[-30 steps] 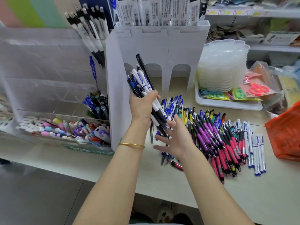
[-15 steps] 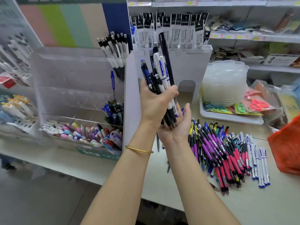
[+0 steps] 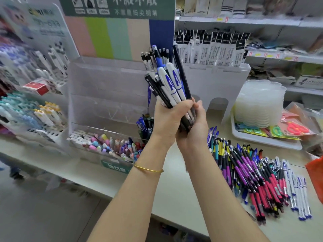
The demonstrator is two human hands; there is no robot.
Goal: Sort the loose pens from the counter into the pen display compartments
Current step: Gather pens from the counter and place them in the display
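A bundle of pens (image 3: 172, 81), white, blue and black, stands upright in front of me, held by both hands. My left hand (image 3: 167, 119) wraps round the bundle's lower half from the left. My right hand (image 3: 195, 126) cups the bottom ends and closes on them from the right. Behind the bundle stands the clear tiered pen display (image 3: 104, 88), with a few blue and dark pens in a compartment (image 3: 145, 124) at its right end. A large heap of loose pens (image 3: 253, 173), purple, pink, yellow and white, lies on the counter (image 3: 174, 194) to my right.
A clear front tray (image 3: 108, 145) of pastel erasers and small pens sits low on the display. A white refill rack (image 3: 220, 81) stands behind. A stack of clear plastic trays (image 3: 260, 105) sits in a white tray at the right. An orange bag (image 3: 316, 172) is at the right edge.
Both hands have lifted the pen bundle higher, up off the counter. My right hand went from open below the bundle to closing round its lower ends.
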